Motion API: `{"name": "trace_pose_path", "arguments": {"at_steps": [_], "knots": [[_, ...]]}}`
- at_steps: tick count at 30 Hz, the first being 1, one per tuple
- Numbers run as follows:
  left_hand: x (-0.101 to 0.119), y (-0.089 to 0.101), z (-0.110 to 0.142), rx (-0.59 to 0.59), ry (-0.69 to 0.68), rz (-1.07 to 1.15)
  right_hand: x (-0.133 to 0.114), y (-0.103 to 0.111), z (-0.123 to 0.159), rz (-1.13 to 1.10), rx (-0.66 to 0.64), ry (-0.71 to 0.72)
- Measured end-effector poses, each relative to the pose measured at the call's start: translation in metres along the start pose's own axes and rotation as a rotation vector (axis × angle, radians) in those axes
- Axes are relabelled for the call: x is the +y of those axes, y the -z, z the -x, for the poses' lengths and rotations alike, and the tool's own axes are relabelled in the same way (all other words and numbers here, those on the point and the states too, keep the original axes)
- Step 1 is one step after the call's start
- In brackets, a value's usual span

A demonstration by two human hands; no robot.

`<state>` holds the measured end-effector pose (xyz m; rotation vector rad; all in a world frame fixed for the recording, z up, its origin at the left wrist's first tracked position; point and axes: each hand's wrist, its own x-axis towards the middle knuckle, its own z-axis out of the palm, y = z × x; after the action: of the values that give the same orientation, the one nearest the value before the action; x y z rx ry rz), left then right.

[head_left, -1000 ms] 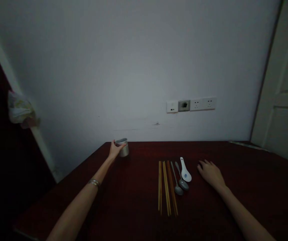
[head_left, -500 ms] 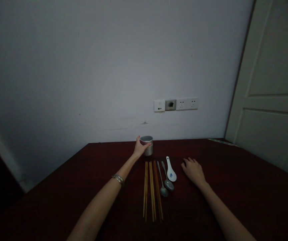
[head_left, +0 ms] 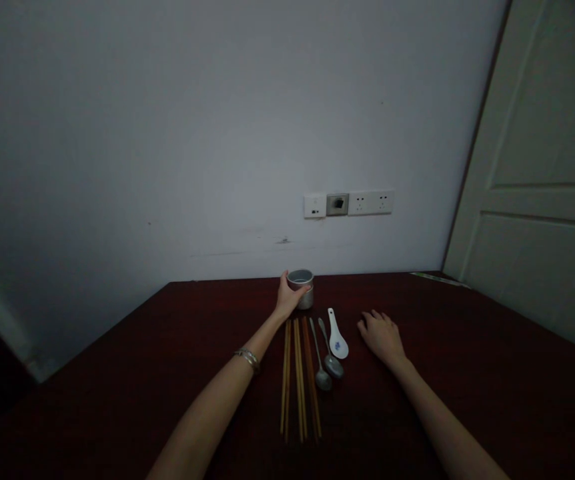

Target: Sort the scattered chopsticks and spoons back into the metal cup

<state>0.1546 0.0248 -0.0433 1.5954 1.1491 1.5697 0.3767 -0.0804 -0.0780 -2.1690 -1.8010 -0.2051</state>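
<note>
My left hand point(head_left: 291, 297) is wrapped round a grey metal cup point(head_left: 306, 301) that stands upright towards the table's far edge, its thumb across the near side. My right hand point(head_left: 381, 335) lies palm down on the table with its fingers stretched out, touching none of the utensils. Between my arms lie several chopsticks point(head_left: 298, 380) in pairs, side by side. To their right are a long metal spoon point(head_left: 322, 379), a second metal spoon point(head_left: 334, 366) and a white ceramic spoon point(head_left: 338, 345) with a blue mark, the one nearest my right hand.
The dark red table point(head_left: 207, 320) meets a pale wall point(head_left: 217, 133) at its far edge. Sockets and switches point(head_left: 348, 204) are set in the wall above it. A panelled door point(head_left: 542, 200) stands on the right. A thin pale strip point(head_left: 437, 279) lies at the back right.
My left hand and the cup have moved slightly to the right. My right hand rests as before. The whole view has shifted a little.
</note>
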Motion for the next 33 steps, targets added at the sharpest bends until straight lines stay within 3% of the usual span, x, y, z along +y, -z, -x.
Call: {"name": "trace_pose_path", "arguments": {"at_steps": [8,24,30,33], "knots": [[-0.012,-0.004,0.002,-0.012,0.009,0.051,0.0,0.0,0.0,-0.015,0.003,-0.007],[-0.002,-0.004,0.004,-0.033,0.087,0.049,0.001,-0.002,-0.001,-0.016,-0.003,-0.013],[-0.003,-0.002,0.005,-0.124,0.095,0.139,0.001,-0.002,0.0,-0.017,0.006,0.001],[-0.003,0.006,0.006,-0.147,0.172,0.144,0.001,-0.001,0.0,-0.015,0.007,-0.004]]}}
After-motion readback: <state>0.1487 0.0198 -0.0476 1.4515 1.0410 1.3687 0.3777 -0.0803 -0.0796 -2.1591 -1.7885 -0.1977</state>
